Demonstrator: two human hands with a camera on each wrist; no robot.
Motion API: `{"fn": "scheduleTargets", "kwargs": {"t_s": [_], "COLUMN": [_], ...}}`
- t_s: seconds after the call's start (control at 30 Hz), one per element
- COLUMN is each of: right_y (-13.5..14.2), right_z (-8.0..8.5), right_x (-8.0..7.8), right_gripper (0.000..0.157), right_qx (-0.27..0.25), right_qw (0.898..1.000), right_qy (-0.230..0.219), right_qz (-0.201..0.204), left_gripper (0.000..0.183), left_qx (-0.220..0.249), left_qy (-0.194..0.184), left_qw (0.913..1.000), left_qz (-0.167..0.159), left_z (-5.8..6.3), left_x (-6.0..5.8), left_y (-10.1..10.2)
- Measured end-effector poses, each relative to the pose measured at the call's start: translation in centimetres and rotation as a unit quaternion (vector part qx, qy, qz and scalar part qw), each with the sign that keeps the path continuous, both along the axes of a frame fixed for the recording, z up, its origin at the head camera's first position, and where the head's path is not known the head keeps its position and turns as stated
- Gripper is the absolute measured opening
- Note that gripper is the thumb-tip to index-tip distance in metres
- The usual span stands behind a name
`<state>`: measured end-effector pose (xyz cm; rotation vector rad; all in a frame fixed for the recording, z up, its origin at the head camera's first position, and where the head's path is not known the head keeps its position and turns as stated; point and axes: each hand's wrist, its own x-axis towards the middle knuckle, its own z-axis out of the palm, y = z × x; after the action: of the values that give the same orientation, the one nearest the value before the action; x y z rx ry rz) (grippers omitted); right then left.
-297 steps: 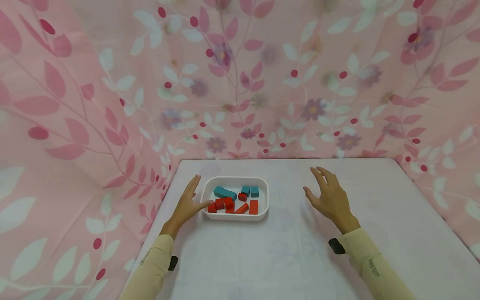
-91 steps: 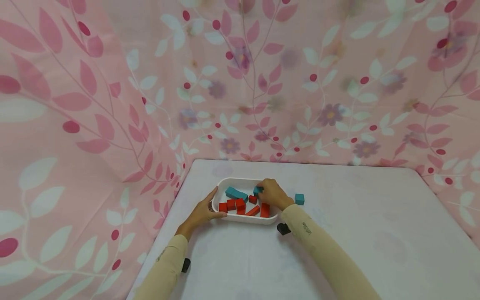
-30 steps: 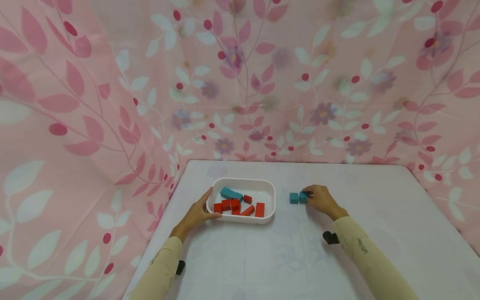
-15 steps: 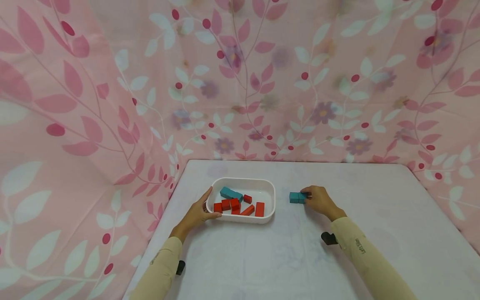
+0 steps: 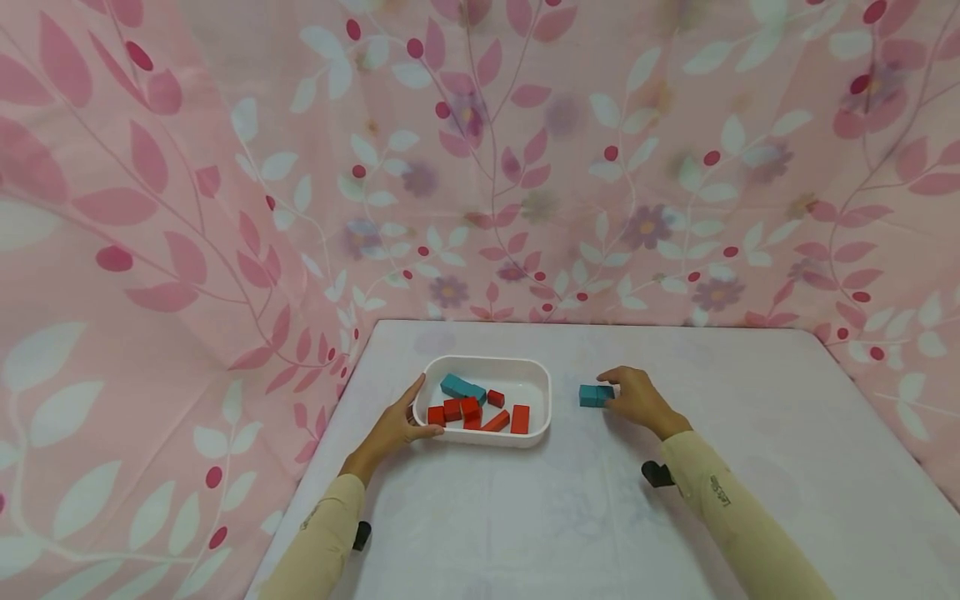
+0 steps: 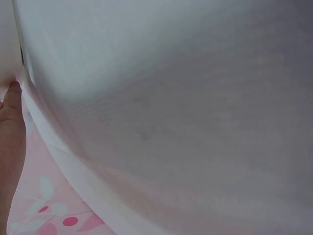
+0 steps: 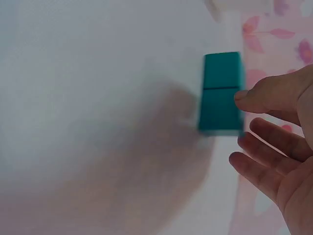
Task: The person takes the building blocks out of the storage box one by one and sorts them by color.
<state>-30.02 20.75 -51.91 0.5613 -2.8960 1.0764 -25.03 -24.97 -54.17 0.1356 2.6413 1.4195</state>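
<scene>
My left hand holds the left end of a white tray, thumb along the front wall and fingers round the far left corner. In the tray lie teal blocks at the back left and several red blocks towards the front. To the right of the tray, two teal cubes sit side by side on the table: a left cube and a right cube. My right hand is at the right cube, fingers spread; in the right wrist view its thumb overlaps the cube's edge.
A white cloth covers the table. Pink floral curtain hangs behind the table's far edge and along the left side. The left wrist view shows mostly white cloth and part of the hand.
Two teal cubes have moved from the tray to the table. My right hand slid the second against the first, then loosened its fingers from it. My left hand has come to hold the tray.
</scene>
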Motion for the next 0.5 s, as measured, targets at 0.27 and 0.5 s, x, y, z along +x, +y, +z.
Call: {"fn": "scheduleTargets", "kwargs": {"t_s": [0.27,0.5], "right_y": [-4.9,-10.9], "right_z": [3.3,4.9], "right_x": [-0.6,-0.8], "right_gripper": [0.037,0.037], "right_qx": [-0.014,-0.008], "right_qw": [0.998,0.997], "right_qy": [0.054,0.03], "right_qz": [0.034,0.073], "left_gripper": [0.104,0.106], "left_qx": [0.0,-0.011], "left_qy": [0.003,0.006], "left_qw": [1.0,0.9999], "left_qz": [-0.005,-0.003], "left_z": [0.1,-0.1], "left_x": [-0.1,-0.2], "left_y": [0.0,0.3]}}
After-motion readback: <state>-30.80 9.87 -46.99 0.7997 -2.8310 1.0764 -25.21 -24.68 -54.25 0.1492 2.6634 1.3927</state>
